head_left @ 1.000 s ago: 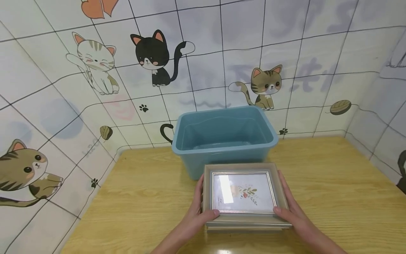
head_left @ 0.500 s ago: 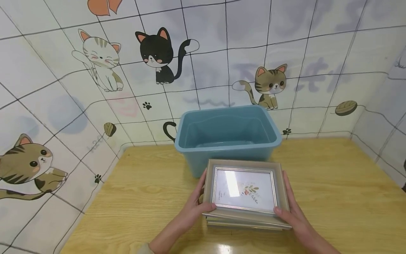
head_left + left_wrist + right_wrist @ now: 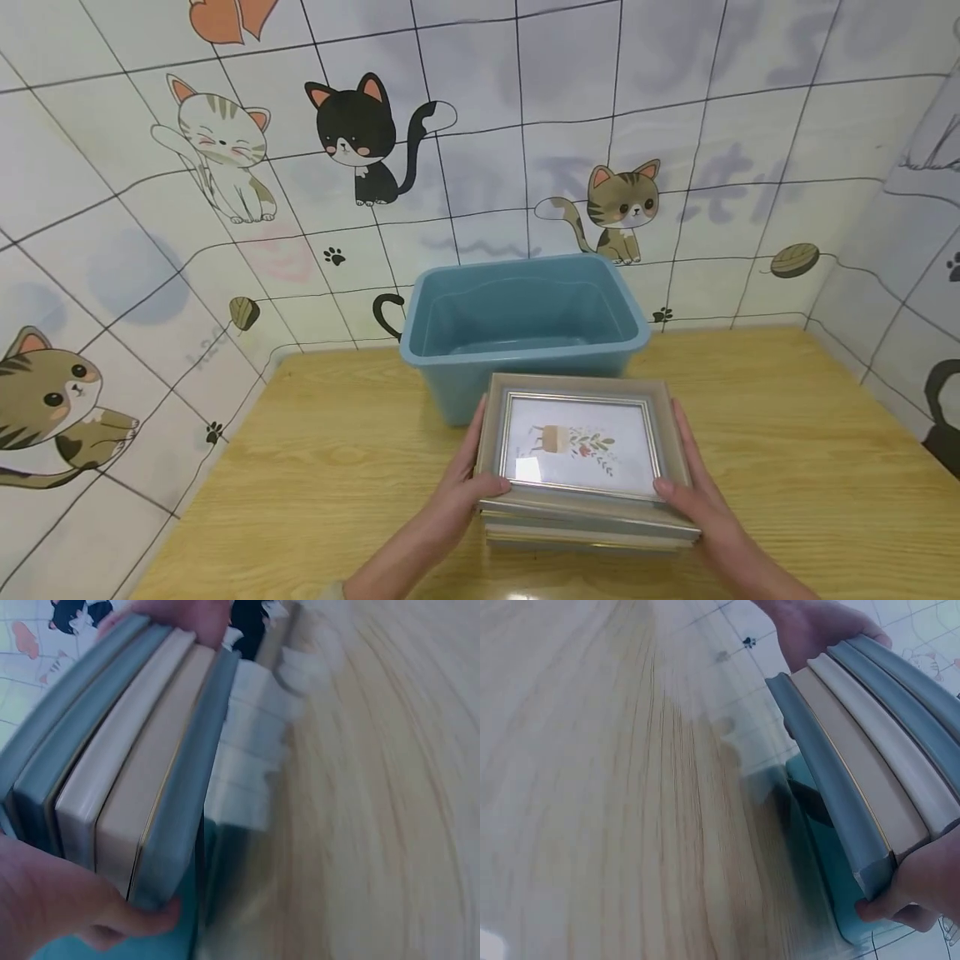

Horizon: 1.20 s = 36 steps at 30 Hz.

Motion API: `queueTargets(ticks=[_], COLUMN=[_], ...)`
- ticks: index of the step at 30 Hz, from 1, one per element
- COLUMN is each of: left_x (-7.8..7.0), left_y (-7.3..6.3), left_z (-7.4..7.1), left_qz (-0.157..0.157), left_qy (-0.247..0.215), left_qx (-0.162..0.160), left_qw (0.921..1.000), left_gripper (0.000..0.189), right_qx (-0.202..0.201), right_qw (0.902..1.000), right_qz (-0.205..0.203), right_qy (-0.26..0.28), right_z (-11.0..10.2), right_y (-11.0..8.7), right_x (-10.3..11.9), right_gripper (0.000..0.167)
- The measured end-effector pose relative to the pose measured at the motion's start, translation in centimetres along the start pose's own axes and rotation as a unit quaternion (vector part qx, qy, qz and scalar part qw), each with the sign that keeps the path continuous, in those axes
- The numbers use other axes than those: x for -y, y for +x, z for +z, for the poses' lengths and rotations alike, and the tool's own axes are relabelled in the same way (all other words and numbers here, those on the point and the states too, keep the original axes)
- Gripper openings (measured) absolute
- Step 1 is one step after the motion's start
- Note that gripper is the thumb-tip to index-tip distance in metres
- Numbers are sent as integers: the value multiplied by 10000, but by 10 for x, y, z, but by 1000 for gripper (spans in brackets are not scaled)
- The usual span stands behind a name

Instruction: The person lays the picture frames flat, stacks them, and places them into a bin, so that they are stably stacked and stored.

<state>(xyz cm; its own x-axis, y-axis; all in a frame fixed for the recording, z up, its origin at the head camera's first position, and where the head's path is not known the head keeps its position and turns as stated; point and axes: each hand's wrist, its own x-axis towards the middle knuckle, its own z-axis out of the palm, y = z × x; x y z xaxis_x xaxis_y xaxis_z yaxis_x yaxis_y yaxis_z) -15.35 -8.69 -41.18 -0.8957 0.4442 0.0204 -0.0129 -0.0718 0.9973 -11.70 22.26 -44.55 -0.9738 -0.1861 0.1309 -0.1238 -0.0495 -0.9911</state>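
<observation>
A stack of several picture frames (image 3: 581, 442) is held by its two short sides, level with the near side of the blue bin in the head view. The top one has a beige-grey border, a silvery inner edge and a flower print behind glass. My left hand (image 3: 457, 496) grips the left side, thumb on the top border. My right hand (image 3: 708, 517) grips the right side the same way. In the left wrist view the stacked edges (image 3: 127, 757) are blue-grey, white and beige, with fingers curled under the lowest frame. The right wrist view shows the same stack (image 3: 870, 750) held above the wooden surface.
A blue plastic bin (image 3: 525, 358) with nothing visible inside stands behind the stack, close to the back wall. The wooden table (image 3: 337, 442) extends to both sides. Tiled-pattern walls (image 3: 495, 150) with cartoon cats enclose the back, left and right.
The stack has tipped and lifted slightly, so more layered edges show along its near side. Glare on the glass has shifted, revealing more of the print. Both hands keep their grip.
</observation>
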Motion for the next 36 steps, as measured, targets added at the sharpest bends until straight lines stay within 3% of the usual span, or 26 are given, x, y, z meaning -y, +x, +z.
queueTargets(ticks=[5,9,14,22,28,36], left_x=[-14,-24,-41,-78,-109,-135], left_y=[-9,-13,-16,-27,-35,-29], left_z=[12,17,19,22,20,13], left_qz=[-305,-291,-203,44,203,77], left_qy=[-603,-802,-636,-133,-8,-86], left_qx=[-155,-325,-412,-597,-689,-566], left_qw=[9976,9958,9969,9981,9974,9983], left_gripper=[106,108,109,106,102,101], right_qx=[-31,-196,-226,602,702,911], right_qw=[9995,9990,9952,9969,9963,9938], right_qz=[257,197,-36,-5,-230,-266], right_qy=[190,354,948,506,443,580], right_z=[8,11,8,2,6,10], right_y=[-8,-9,-1,1,10,22], right_x=[11,17,21,65,94,117], right_gripper=[81,80,76,73,77,75])
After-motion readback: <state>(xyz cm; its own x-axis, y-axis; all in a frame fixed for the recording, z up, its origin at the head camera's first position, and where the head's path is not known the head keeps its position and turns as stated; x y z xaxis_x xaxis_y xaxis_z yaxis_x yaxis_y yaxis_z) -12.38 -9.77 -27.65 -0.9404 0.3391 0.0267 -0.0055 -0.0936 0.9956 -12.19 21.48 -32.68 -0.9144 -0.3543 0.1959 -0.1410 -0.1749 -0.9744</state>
